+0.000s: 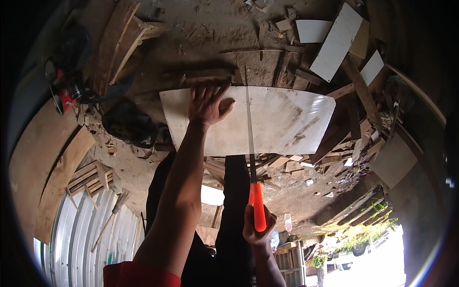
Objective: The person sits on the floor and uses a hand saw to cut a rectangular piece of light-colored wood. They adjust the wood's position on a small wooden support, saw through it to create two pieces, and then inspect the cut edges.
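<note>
A broad, whitish, flat wooden board [287,115] lies before the person, a long steel saw with an orange handle [258,203] across it; sawing seems in hand. The left hand [206,107] spreads its fingers flat on the board, gripping nothing; the right hand [253,235] wraps its fingers around the handle. The next stroke likely calls for a firm left palm.

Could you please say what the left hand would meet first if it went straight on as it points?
Probably the wooden plank beyond the far edge of the board, though it may lie lower than the left hand.
</note>
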The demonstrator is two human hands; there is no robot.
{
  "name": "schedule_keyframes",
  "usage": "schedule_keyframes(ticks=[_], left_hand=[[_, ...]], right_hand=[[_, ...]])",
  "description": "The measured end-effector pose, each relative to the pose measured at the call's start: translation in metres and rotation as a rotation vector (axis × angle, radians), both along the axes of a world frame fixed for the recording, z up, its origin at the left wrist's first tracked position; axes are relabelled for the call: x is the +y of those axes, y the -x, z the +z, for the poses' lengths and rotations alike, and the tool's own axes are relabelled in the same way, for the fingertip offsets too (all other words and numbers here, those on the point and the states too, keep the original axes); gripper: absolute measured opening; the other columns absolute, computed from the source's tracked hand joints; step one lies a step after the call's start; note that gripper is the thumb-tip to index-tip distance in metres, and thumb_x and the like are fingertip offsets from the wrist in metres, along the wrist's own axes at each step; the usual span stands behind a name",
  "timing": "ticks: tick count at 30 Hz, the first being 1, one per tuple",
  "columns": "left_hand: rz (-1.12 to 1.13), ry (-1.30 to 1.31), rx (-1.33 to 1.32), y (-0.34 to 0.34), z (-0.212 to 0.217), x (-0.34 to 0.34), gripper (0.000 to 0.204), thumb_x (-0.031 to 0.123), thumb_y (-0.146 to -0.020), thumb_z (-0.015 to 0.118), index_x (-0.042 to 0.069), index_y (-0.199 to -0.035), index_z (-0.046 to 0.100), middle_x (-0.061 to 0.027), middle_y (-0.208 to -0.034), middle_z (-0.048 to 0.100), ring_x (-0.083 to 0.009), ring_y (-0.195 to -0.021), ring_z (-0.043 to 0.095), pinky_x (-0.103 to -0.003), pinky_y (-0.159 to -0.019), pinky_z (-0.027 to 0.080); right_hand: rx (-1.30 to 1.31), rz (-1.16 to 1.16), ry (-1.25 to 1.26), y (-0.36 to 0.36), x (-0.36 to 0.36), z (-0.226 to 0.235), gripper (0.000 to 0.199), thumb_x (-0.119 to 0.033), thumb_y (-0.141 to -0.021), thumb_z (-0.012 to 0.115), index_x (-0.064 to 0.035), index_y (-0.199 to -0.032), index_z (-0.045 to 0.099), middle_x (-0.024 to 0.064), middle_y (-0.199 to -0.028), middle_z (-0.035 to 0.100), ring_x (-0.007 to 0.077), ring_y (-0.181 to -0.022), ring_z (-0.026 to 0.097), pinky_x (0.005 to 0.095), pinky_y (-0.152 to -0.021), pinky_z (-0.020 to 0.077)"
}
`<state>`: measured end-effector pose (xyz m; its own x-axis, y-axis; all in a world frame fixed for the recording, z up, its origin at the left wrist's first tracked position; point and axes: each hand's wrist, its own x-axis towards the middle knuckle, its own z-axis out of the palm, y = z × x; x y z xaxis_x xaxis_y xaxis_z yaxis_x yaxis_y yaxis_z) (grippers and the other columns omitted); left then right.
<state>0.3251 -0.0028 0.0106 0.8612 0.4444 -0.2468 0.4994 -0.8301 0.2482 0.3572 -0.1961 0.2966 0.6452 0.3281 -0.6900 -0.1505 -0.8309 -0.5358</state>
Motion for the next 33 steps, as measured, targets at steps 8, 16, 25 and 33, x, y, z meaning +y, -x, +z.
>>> schedule_keyframes(ticks=[8,16,25,33], left_hand=[[-0.010,-0.003,0.032,-0.001,0.003,0.001,0.065,0.059,-0.080,0.059,0.030,-0.137,0.047,-0.0057,-0.131,0.048,-0.0265,-0.127,0.040,-0.054,-0.111,0.020],[-0.002,0.013,-0.018,0.003,0.001,0.000,0.065,0.057,-0.082,0.059,0.032,-0.140,0.044,-0.0050,-0.129,0.049,-0.0257,-0.126,0.040,-0.056,-0.112,0.017],[-0.146,-0.040,-0.232,0.005,-0.003,0.003,0.055,0.047,-0.087,0.060,0.039,-0.140,0.044,-0.0048,-0.131,0.046,-0.0252,-0.122,0.044,-0.059,-0.109,0.024],[-0.105,-0.051,-0.192,0.007,-0.002,0.000,0.054,0.045,-0.088,0.058,0.045,-0.140,0.041,-0.0045,-0.130,0.047,-0.0239,-0.120,0.046,-0.058,-0.106,0.029]], right_hand=[[-0.175,0.017,-0.010,0.014,-0.001,0.000,0.019,-0.004,-0.084,0.064,-0.0011,-0.068,0.054,0.0092,-0.051,0.050,0.0211,-0.039,0.054,0.0303,-0.038,0.0381],[-0.226,0.026,-0.057,0.007,-0.004,-0.016,0.013,-0.003,-0.083,0.062,0.0000,-0.072,0.057,0.0084,-0.056,0.054,0.0212,-0.042,0.056,0.0300,-0.040,0.0408],[-0.330,0.046,-0.135,0.021,-0.006,-0.079,0.010,-0.004,-0.082,0.064,-0.0007,-0.074,0.059,0.0091,-0.056,0.051,0.0248,-0.039,0.050,0.0325,-0.037,0.0367],[-0.357,0.102,-0.154,0.020,-0.011,-0.072,0.008,-0.004,-0.082,0.063,0.0004,-0.077,0.060,0.0102,-0.059,0.056,0.0248,-0.042,0.055,0.0318,-0.039,0.0407]])
